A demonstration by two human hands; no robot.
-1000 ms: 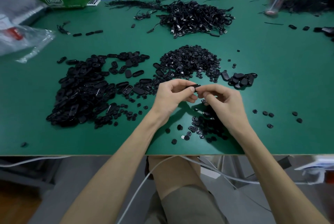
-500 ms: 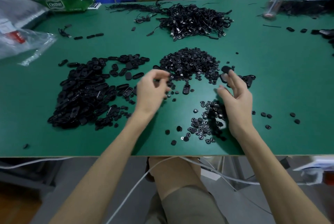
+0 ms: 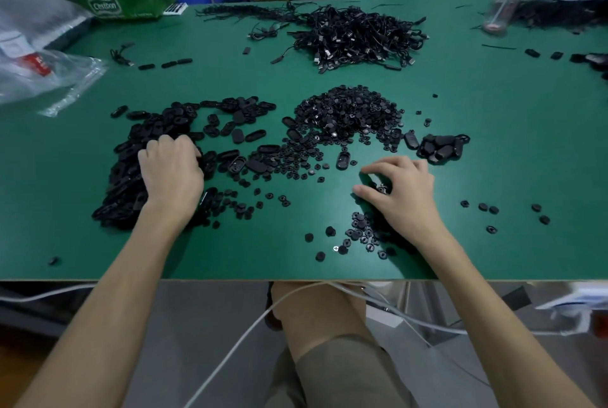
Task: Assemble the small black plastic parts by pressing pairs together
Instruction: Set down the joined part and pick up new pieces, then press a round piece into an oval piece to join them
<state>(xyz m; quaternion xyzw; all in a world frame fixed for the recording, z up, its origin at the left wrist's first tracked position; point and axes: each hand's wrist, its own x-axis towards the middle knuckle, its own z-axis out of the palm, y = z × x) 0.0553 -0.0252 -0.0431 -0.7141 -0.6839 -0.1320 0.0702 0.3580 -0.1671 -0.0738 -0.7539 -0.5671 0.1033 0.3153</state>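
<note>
Left hand (image 3: 171, 174): parted from the right since a second ago, now knuckles-up on the pile of oval shells (image 3: 131, 157), fingers curled into it; whether it grips a shell cannot be told. Right hand (image 3: 399, 192): fingers arched and spread over the scattered round inserts (image 3: 360, 236), nothing visibly pinched. Judged: one pair finished, both hands fetching the next, with the likely assembled pieces (image 3: 441, 147) lying beyond.

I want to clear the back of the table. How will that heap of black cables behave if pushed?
The heap of cables looks tangled, so it would likely move as one floppy clump. Loose strands trail out to its left and may lag behind. The green table looks smooth, so the heap should probably slide easily.
</note>
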